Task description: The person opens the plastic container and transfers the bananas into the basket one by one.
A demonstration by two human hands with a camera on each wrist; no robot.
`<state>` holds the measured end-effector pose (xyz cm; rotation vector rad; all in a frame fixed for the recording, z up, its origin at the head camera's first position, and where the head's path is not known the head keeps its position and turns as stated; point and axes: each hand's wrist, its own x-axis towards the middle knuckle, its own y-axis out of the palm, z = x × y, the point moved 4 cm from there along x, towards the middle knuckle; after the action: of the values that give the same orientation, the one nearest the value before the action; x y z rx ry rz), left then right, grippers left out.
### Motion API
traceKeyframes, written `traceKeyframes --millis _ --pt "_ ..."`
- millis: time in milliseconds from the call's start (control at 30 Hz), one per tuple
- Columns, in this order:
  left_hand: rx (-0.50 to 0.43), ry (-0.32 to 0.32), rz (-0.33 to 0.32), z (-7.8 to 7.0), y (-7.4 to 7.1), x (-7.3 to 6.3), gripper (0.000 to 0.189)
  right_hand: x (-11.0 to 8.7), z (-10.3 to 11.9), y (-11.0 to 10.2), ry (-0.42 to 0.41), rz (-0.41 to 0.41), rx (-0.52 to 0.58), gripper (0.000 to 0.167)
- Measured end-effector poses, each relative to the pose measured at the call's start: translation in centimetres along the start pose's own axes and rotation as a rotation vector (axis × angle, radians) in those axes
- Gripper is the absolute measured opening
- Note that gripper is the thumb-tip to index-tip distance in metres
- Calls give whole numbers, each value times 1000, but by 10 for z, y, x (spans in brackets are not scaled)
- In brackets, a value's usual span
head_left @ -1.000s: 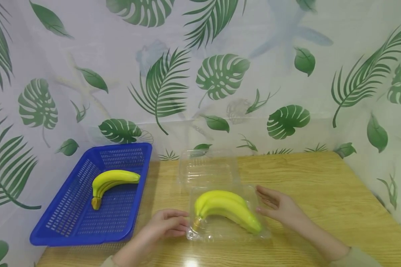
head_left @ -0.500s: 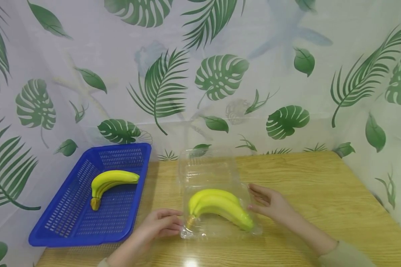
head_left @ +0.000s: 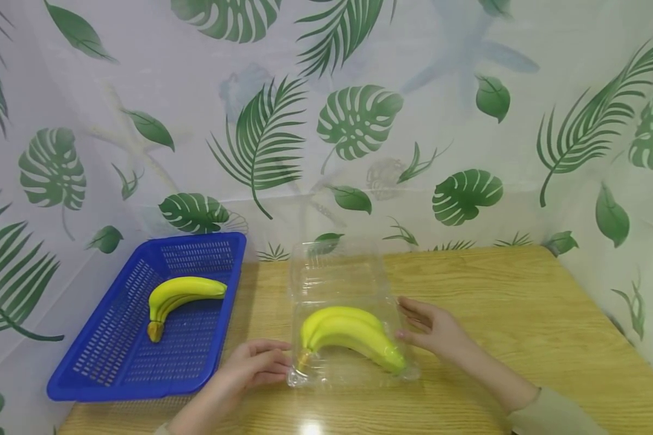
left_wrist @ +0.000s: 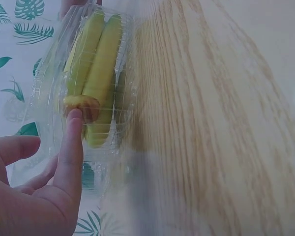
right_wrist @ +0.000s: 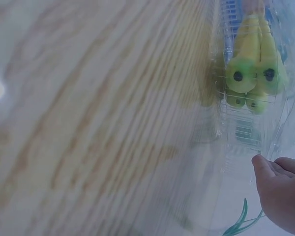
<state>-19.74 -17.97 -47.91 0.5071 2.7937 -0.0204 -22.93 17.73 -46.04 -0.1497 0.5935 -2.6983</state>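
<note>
Our left hand and right hand, fingers fairly straight and gripping nothing, touch opposite ends of the clear container on the worktop. We should press lightly and evenly lest its walls buckle. We count two hands, one container with one banana bunch inside, one blue basket left of the container with a second bunch, and one open lid at the container's far side.

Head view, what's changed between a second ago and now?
The near half of the clear container slid left, toward the blue basket, carrying its bananas; the left hand and right hand moved left with it. No fresh grasp or release shows. The lid stayed open, and the basket and the other bananas inside it stayed put.
</note>
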Motion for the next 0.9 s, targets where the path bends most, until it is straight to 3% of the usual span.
traceKeyframes --millis 300,500,900 --pt "14 -4 15 2 -4 2 48 0 0 2 7 -14 -15 79" --pt "18 -4 14 2 -4 0 48 0 1 1 5 -25 -91 79" --pt "-9 17 23 2 -2 -8 49 2 22 -11 -112 -8 -271 84"
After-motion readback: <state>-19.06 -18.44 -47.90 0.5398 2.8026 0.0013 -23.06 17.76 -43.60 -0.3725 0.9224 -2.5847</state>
